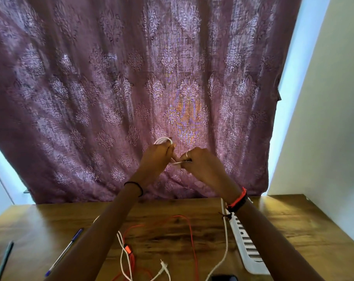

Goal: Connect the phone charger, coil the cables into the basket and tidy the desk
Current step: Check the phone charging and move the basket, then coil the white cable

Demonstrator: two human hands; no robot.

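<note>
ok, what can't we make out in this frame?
Head view only.
1. White cable: mostly hidden within left hand and right hand; plug unseen.
2. Dark object: cut by bottom edge; phone or not, unclear.
3. Orange cable: runs off bottom edge; ends unseen.
4. White slotted piece, perhaps the basket: right arm covers part.

Wood desk [283, 226]. Orange cable [190, 230] loops from centre down to 6 and bunches near 7. Thin white cable [122, 258] is tangled over it at 6–7, with a white plug [164, 266] on its end. Second white cable [225, 240] runs from 2 to 5, just beside the power strip [247, 246] at 3. Blue pen [64, 252] at 9, dark pen [5, 260] at the 8 edge. Dark slab [223, 278] at 5, maybe a phone, cut off.
</note>
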